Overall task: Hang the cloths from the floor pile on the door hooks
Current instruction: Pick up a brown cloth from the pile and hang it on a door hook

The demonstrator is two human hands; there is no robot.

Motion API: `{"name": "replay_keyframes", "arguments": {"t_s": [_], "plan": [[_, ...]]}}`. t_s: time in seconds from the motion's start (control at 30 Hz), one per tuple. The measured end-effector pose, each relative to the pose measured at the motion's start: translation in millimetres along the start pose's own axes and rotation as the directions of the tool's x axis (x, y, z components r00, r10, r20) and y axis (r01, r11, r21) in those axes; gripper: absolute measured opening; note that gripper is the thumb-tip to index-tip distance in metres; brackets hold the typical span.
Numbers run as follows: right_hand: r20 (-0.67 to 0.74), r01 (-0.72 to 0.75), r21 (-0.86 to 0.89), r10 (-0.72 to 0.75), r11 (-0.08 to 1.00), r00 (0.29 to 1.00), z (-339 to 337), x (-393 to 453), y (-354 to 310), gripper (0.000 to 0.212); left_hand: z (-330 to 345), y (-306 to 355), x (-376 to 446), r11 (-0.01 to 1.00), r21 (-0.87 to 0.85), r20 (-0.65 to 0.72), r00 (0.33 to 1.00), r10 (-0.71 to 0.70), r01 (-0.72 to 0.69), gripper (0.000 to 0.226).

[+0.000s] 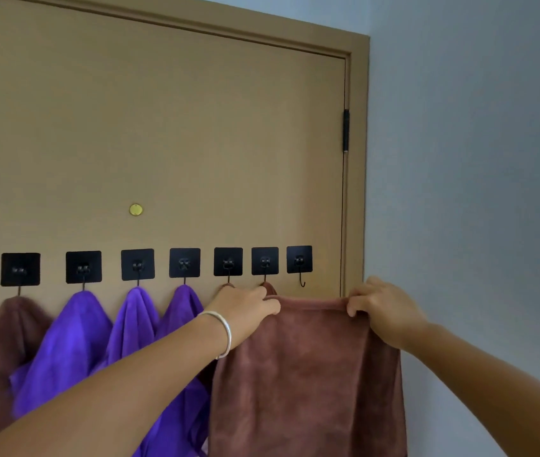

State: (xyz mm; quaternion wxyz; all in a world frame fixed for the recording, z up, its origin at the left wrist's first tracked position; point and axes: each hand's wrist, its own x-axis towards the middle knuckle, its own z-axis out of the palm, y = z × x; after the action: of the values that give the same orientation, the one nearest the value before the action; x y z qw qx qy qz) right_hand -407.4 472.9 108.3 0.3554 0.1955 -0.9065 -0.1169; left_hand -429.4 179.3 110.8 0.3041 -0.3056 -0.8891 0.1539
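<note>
While left hand (245, 308) and right hand (384, 311) each pinch the top edge of a brown microfibre cloth (308, 374), it hangs spread just below the bare rightmost black hook (301, 281) on the tan wooden door (163, 127).

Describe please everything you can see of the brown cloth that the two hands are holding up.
The brown cloth is plain reddish brown and looks soft and fleecy, like a towel. It hangs flat in front of the door, its top edge stretched level just below the row of hooks, its bottom out of the picture. The left hand pinches the top edge at one end, the right hand at the other. The empty hook is just above it, not touching.
</note>
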Motion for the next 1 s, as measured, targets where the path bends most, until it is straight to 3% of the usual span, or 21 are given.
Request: {"name": "replay_keyframes", "arguments": {"t_s": [0.13, 0.23, 0.3, 0.53, 0.77, 0.83, 0.87, 0.93, 1.0], "plan": [[0.016, -0.06, -0.098, 0.062, 0.993, 0.998, 13.3, 20.1, 8.7, 0.047, 4.9, 1.8, 34.9, 0.991, -0.064, 0.027, 0.993, -0.118, 0.119, 0.038], [0.035, -0.122, -0.148, 0.128, 0.981, 0.991, 22.2, 41.8, 12.1, 0.052, 2.9, 2.6, 61.7, 0.988, 0.02, 0.065, 0.985, -0.157, 0.156, 0.053], [0.042, -0.169, -0.144, 0.177, 0.975, 0.983, 31.1, 57.5, 13.8, 0.054, 1.8, 2.8, 78.2, 0.98, 0.052, 0.106, 0.974, -0.198, 0.194, 0.052], [0.031, -0.261, -0.003, 0.261, 0.965, 0.965, 76.5, 95.5, 16.3, 0.059, 22.0, 4.3, 124.0, 0.949, 0.116, 0.239, 0.919, -0.312, 0.292, 0.038], [0.013, -0.28, 0.277, 0.288, 0.919, 0.958, 155.0, 74.0, 10.0, 0.062, 59.2, 26.9, 130.1, 0.954, 0.183, 0.281, 0.918, -0.281, 0.236, 0.037], [0.013, -0.25, 0.286, 0.257, 0.925, 0.966, 175.2, 63.5, 3.7, 0.068, 63.0, 33.2, 132.2, 0.951, 0.211, 0.291, 0.914, -0.283, 0.227, 0.039], [0.014, -0.235, 0.318, 0.244, 0.918, 0.97, 182.1, 59.9, -2.2, 0.065, 63.7, 37.8, 133.2, 0.951, 0.228, 0.3, 0.914, -0.272, 0.208, 0.041], [0.006, -0.234, 0.412, 0.254, 0.881, 0.967, 189.9, 53.0, -14.0, 0.04, 62.1, 47.4, 133.7, 0.95, 0.27, 0.34, 0.908, -0.246, 0.156, 0.05], [-0.096, -0.138, 0.305, 0.174, 0.942, 0.98, 192.6, 49.6, -19.7, 0.031, 58.9, 53.9, 132.0, 0.939, 0.326, 0.388, 0.891, -0.234, 0.104, 0.056]]}}
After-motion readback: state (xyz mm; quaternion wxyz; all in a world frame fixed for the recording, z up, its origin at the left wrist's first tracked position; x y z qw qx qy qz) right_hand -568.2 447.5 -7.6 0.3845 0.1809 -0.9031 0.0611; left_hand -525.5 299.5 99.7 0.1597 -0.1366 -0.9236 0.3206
